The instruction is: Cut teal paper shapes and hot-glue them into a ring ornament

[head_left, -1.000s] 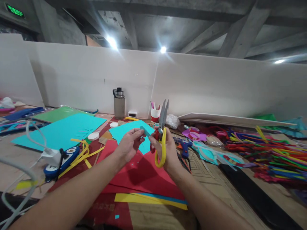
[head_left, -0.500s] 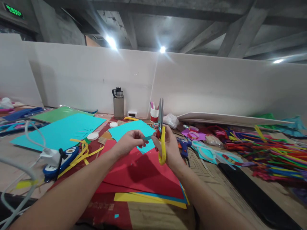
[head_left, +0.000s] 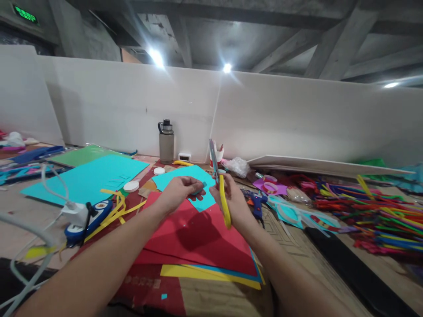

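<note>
My left hand (head_left: 182, 191) pinches a small blue-green paper piece (head_left: 199, 189) between thumb and fingers. Just to its right, my right hand (head_left: 231, 196) is closed round yellow-handled scissors (head_left: 225, 202), whose metal blades (head_left: 214, 158) point up. Both hands hover over red paper sheets (head_left: 198, 237) and a cut cyan sheet (head_left: 208, 201). Yellow and blue sheets show from under the red ones. A tiny cyan scrap (head_left: 164, 296) lies near the front edge.
A grey bottle (head_left: 166, 147) stands at the back beside a small white device. Left are a large cyan sheet (head_left: 89, 178), yellow strips (head_left: 114, 213) and a power strip with cables. Right are a blue glue gun (head_left: 258, 203), a black case (head_left: 357, 273) and colourful pipe cleaners (head_left: 390, 215).
The blue-green piece has come away from my right hand's fingers and is now in my left hand alone. The scissors have tilted to the left. The view has shifted slightly.
</note>
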A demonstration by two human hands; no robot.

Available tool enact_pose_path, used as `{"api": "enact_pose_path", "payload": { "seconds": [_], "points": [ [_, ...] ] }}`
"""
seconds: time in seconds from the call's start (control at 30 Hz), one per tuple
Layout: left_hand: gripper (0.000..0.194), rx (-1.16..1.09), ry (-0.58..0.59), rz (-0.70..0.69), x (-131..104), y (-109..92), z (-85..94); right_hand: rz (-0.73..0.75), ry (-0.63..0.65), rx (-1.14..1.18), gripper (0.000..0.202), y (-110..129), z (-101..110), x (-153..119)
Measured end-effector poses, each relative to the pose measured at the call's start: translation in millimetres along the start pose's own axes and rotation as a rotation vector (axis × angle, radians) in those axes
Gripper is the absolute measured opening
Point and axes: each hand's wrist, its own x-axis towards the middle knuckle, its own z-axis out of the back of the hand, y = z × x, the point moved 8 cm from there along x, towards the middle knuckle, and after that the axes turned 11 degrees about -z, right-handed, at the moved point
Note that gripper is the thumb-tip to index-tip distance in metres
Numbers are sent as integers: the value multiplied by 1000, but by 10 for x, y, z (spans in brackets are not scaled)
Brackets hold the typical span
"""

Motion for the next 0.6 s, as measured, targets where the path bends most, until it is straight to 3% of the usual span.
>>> {"api": "enact_pose_path", "payload": {
  "seconds": [0.17, 0.3, 0.6],
  "points": [
    [31, -68, -122, 18, 87, 0, 280, -42, 89, -347, 30, -26, -48, -22],
    [30, -72, -150, 32, 120, 9, 400, -68, 191, -462, 28, -30, -145, -75],
    [25, 3, -82, 24, 109, -42, 339, -114, 234, -429, 34, -23, -174, -96]
  ]
}}
